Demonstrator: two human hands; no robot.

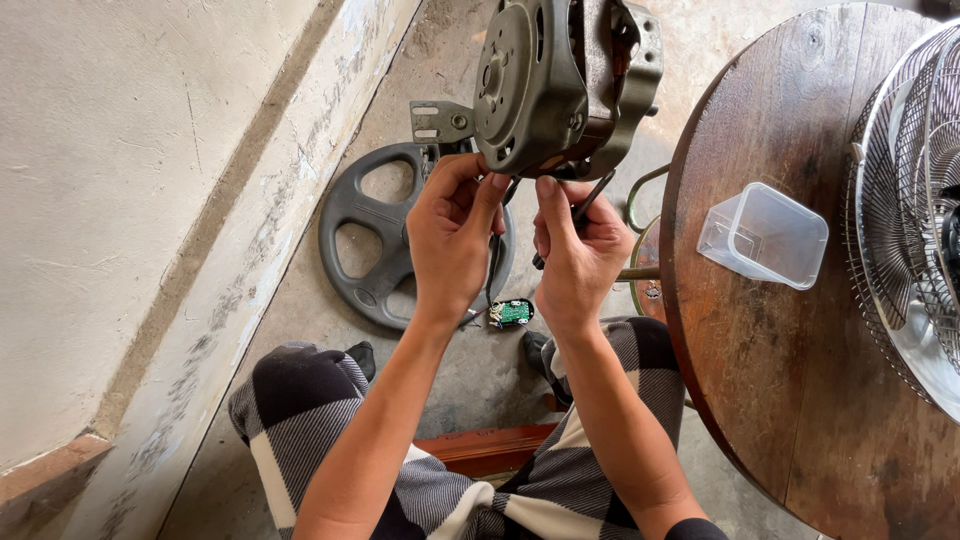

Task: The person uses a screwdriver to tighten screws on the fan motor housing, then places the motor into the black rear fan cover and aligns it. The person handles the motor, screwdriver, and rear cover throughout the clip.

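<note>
Motor (560, 85) top centre of frame, held up by us. Left hand (452, 235) fingers pinched on wires under it; right hand (578, 255) curled shut around a dark tool (590, 197). Clear tub (765, 235) on round table (790, 400), right.

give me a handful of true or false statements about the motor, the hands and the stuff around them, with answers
1. Both hands are at the underside of the grey metal motor. True: the left hand and right hand meet just below it.
2. The clear plastic container lies on the floor. False: it rests on the round wooden table.
3. A small green circuit board hangs below the hands. True.
4. The dark round wheel-like base sits on the table. False: it lies on the concrete floor, next to the wall.
5. A wire fan guard is at the right edge, on the table. True.
</note>
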